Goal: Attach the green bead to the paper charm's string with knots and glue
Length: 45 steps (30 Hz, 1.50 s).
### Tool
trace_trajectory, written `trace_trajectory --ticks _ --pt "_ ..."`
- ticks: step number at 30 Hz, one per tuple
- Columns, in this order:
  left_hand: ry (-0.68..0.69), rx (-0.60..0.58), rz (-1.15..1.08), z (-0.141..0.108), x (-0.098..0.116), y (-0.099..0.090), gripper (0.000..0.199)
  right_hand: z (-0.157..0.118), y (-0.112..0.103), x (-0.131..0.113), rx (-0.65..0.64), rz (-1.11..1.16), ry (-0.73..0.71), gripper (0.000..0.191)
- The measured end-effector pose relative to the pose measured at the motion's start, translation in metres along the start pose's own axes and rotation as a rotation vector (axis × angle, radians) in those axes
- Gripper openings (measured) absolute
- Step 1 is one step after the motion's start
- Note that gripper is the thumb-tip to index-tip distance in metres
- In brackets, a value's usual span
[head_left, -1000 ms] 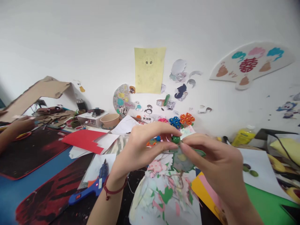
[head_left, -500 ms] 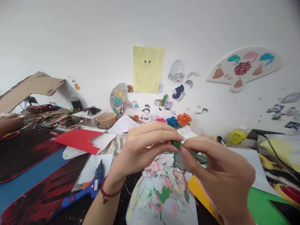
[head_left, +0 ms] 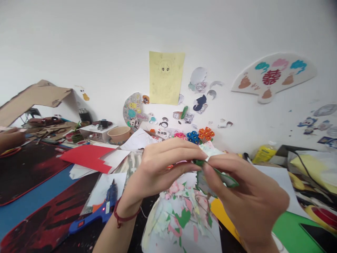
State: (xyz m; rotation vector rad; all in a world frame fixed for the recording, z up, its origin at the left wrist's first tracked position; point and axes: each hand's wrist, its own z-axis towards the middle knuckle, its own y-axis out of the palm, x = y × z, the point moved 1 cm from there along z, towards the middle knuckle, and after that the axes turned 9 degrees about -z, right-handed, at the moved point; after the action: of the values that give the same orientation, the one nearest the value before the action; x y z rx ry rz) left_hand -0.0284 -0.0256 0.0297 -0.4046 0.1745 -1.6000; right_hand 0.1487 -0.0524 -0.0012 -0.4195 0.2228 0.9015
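Observation:
Both hands meet in the middle of the view on a green-edged, leaf-like piece [head_left: 206,184] with a greyish face and jagged rim. My left hand [head_left: 164,167] pinches its dark green upper end between thumb and fingertips. From the other side, my right hand [head_left: 250,191] grips the same piece with thumb and index finger. The exact spot where the fingertips meet is partly hidden. Below them lies a white sheet [head_left: 155,230] strewn with pink, white and green scraps, a larger green scrap [head_left: 184,218] among them.
A blue glue gun [head_left: 102,211] with a lit red light lies left of my left wrist. Red paper [head_left: 86,156] and a bowl [head_left: 119,134] stand beyond. Yarn-like flowers [head_left: 193,137] are behind my hands. Another person's hand [head_left: 12,138] shows at far left.
The held piece has tilted and shifted slightly to the right, along with my right hand. My left hand stays nearly in place.

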Motion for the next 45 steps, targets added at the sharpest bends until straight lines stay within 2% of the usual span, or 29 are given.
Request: trace_trajectory --ticks 11,18,22,26,31,40,45 --pt "0.055 -0.005 0.004 -0.001 -0.002 0.005 0.018 0.005 -0.004 -0.005 -0.025 0.059 0.060 0.016" --pt "0.035 0.021 0.035 -0.002 -0.009 0.007 0.015 0.007 -0.005 0.006 -0.078 0.055 0.107 0.012" --pt "-0.029 0.100 -0.011 -0.002 -0.014 0.009 0.011 0.014 -0.009 0.018 -0.210 0.129 0.163 0.007" --pt "-0.082 0.099 -0.045 -0.001 -0.015 0.010 0.011 0.019 -0.015 0.024 -0.313 0.211 0.207 0.002" --pt "-0.091 0.109 -0.051 -0.001 -0.015 0.010 0.010 0.020 -0.019 0.027 -0.391 0.238 0.252 0.013" --pt "-0.095 0.076 -0.033 -0.002 -0.015 0.012 0.010 0.019 -0.015 0.025 -0.380 0.229 0.213 0.003" --pt "-0.085 0.072 -0.017 -0.002 -0.014 0.012 0.010 0.017 -0.011 0.018 -0.347 0.250 0.317 0.005"
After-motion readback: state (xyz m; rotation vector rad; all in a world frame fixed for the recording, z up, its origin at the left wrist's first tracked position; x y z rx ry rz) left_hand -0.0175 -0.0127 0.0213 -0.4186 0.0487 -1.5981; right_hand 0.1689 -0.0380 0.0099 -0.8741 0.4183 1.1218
